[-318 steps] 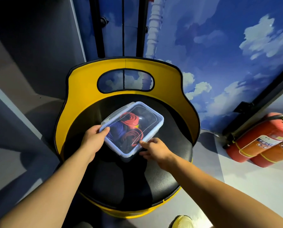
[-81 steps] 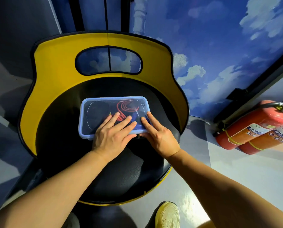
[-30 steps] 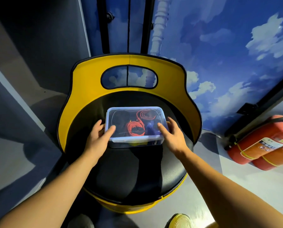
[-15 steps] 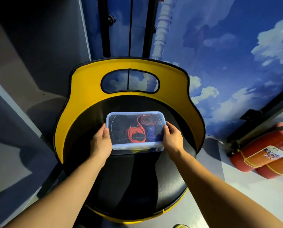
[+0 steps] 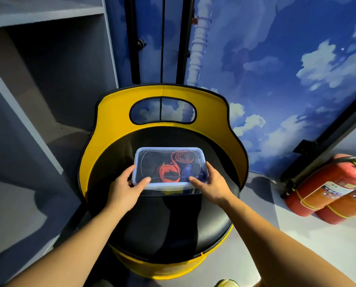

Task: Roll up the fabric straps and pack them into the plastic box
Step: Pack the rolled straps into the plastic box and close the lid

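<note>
A clear plastic box point(image 5: 152, 156) with a bluish lid sits closed on the black seat of a yellow chair point(image 5: 162, 220). Through the lid I see rolled fabric straps point(image 5: 168, 174): red coils, a blue coil and dark ones. My left hand point(image 5: 124, 188) grips the box's near left corner, thumb on the lid. My right hand point(image 5: 211, 186) grips the near right corner, thumb on the lid too.
The chair's yellow backrest point(image 5: 162, 94) with an oval cutout rises behind the box. Two red fire extinguishers point(image 5: 328, 189) lie on the floor at the right. A grey shelf unit point(image 5: 38, 59) stands at the left. A blue sky-painted wall is behind.
Both hands have slid from the box's sides to its near corners, thumbs now lying on the lid. The camera has tilted up slightly; the box stays on the seat.
</note>
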Tool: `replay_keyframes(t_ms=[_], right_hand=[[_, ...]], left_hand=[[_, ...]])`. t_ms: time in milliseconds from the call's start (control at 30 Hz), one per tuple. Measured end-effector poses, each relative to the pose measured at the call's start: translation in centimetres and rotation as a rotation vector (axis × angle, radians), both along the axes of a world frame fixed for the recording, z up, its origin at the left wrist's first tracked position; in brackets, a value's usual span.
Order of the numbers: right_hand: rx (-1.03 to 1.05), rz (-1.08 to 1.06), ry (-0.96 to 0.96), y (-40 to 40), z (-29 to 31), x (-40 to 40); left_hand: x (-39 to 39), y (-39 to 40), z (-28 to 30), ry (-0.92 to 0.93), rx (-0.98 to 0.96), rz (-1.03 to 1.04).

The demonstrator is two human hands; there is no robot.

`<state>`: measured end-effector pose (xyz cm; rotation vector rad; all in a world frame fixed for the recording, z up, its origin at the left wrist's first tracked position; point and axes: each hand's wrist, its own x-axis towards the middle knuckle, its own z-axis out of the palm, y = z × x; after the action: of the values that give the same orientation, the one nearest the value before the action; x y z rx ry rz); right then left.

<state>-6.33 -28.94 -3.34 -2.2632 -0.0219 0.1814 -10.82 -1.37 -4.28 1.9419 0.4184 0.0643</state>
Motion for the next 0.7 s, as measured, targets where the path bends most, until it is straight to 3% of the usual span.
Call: replay_keyframes(t_ms=[67, 167, 533, 700], right_hand=[[-0.174, 0.071, -0.036, -0.5, 0.5, -0.6], [-0.364, 0.091, -0.121, -0.8, 0.8, -1.0], [-0.449, 0.059, -0.153, -0.4, 0.4, 0.0], [-0.558, 0.129, -0.186, -0.4, 1.9, -0.8]], left_hand=[[-1.4, -0.4, 0.3, -0.029, 0.082, -0.094], [-2.0, -0.5, 0.6, -0.066, 0.226, -0.056], [-0.6, 0.0, 0.8, -0.024, 0.336, -0.017], [-1.3, 0.4, 2.2, 0.010, 0.554, -0.156]])
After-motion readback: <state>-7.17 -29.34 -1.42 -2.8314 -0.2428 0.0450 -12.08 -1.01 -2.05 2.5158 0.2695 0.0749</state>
